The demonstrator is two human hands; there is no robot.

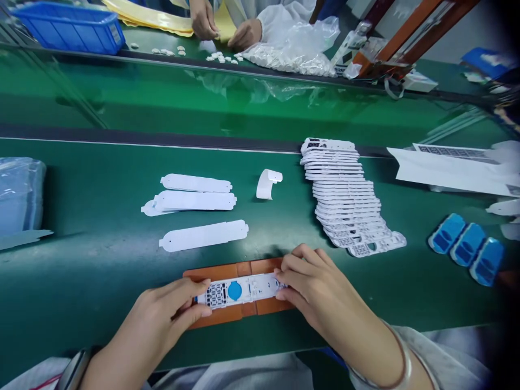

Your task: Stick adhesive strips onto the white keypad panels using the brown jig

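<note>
A long white plastic panel [260,287] with a grid pattern and a round blue patch lies in an orange-brown fixture [244,269]. My left hand [170,309] pinches the panel's left end between thumb and fingers. At the right end, my right hand [309,281] grips it with bent fingers, which hide that tip. Just beyond the fixture lies a flat white strip [203,235], with several more white strips [195,200] behind it. A curled white piece [268,184] stands to their right.
A fanned stack of white patterned panels [345,189] sits right of centre. Three blue-faced parts [467,246] and white sheets [459,168] lie farther right. Clear plastic bags [20,195] are at the left. Across the green divider, a person's hands [246,35] work near a blue bin [73,27].
</note>
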